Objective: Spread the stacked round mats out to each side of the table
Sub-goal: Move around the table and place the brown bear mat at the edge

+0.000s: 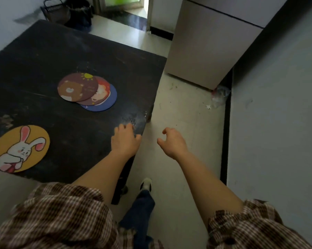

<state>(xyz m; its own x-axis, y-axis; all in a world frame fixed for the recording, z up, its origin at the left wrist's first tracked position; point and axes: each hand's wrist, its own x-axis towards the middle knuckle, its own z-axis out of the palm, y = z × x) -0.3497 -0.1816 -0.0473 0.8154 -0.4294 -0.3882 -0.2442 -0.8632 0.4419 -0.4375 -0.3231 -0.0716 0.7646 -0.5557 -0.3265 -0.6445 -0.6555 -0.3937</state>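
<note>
A dark wooden table [44,56] fills the left of the view. Near its middle lie three overlapping round mats: a brown bear mat [76,87] on top, a red mat [102,92] under it and a blue mat [106,103] at the bottom. A yellow rabbit mat [20,148] lies alone near the table's near left edge. My left hand [125,139] rests on the table's near right corner, fingers apart, holding nothing. My right hand [171,142] hovers over the floor beside the table, fingers loosely curled and empty.
A tall pale cabinet [205,47] stands right of the table, with a narrow floor passage between them. A grey wall [277,105] bounds the right side. Dark baskets [69,11] stand beyond the table's far corner. Litter [219,95] lies by the cabinet's base. My foot [146,184] is on the floor.
</note>
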